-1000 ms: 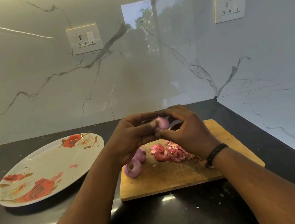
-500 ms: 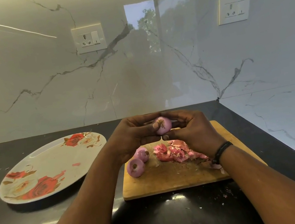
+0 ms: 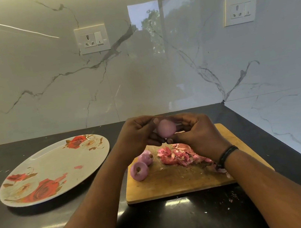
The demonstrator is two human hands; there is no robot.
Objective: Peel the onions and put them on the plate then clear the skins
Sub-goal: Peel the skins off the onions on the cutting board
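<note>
We take the cutting board (image 3: 180, 180) as our landmark and go from left to right. Well to the left of the board, on the dark counter (image 3: 164, 227), lies the flowered plate (image 3: 41, 171). It carries no onion yet; only one small pink scrap (image 3: 78, 167) lies on it.

On the left part of the board two onions (image 3: 141, 165) rest and touch each other, and they look already peeled. Above the far edge of the board we hold the third onion (image 3: 166, 128) in the air with both hands. Our left hand (image 3: 139, 135) grips it from the left side with curled fingers and the thumb near its top. Our right hand (image 3: 197, 136) grips it from the right side, and the thumb presses under the onion. The onion shows a smooth pale surface toward us, so we judge it is peeled or nearly so. Its stem and root ends are hidden, so we cannot tell which way its axis lies.

On the middle and right part of the board, below our right hand, lies the heap of skins (image 3: 180, 154), and some pieces reach the board's right edge.

The plate lies to the left of the held onion, on the side of our left hand. So we judge the left hand is nearer to carry it there, and the right hand is closer to the skins.
</note>
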